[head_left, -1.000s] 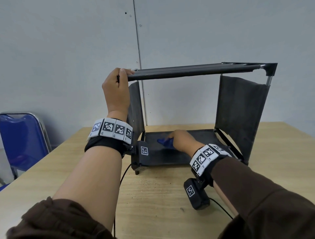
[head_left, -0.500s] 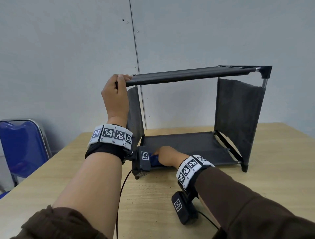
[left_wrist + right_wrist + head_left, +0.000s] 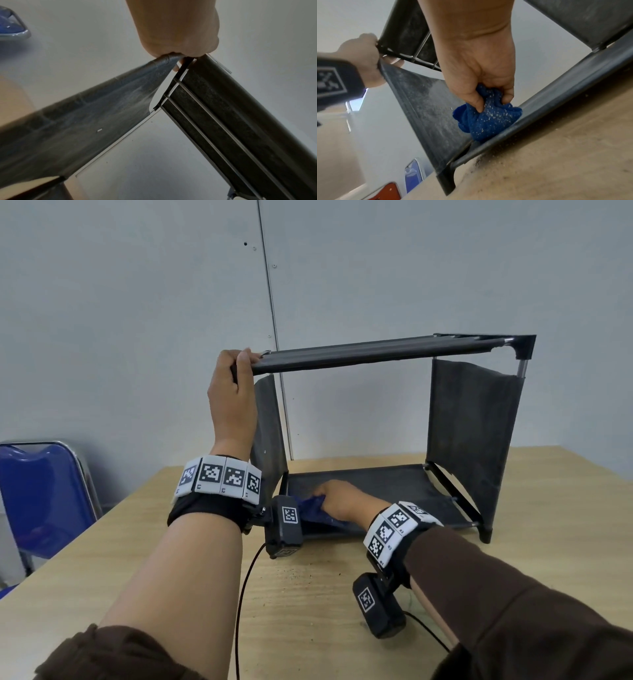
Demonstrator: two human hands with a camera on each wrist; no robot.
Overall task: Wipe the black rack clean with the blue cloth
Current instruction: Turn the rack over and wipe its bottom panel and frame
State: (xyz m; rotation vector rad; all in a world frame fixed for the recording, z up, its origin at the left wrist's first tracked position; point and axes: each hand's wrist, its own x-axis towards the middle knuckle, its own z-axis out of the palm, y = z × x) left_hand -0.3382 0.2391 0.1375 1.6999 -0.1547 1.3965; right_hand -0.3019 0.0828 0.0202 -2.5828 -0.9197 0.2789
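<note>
The black rack (image 3: pixel 472 422) stands on the wooden table, with fabric side panels, a top shelf and a low bottom shelf (image 3: pixel 394 487). My left hand (image 3: pixel 233 392) grips the rack's top left front corner (image 3: pixel 180 58). My right hand (image 3: pixel 339 498) holds the bunched blue cloth (image 3: pixel 313 508) on the bottom shelf at its front left corner. In the right wrist view the fingers (image 3: pixel 477 104) pinch the cloth (image 3: pixel 489 121), which is speckled with crumbs and pressed against the shelf's front bar (image 3: pixel 556 108). The left side panel (image 3: pixel 435 108) looks dusty.
Fine crumbs and dust (image 3: pixel 294 573) lie on the table (image 3: pixel 548 559) just in front of the rack. A blue chair (image 3: pixel 41 494) stands at the left beyond the table edge. A grey wall is close behind the rack.
My right hand drew the cloth from the middle of the bottom shelf toward the front left corner, then edged slightly back inward. The left hand has kept its hold on the top corner.
</note>
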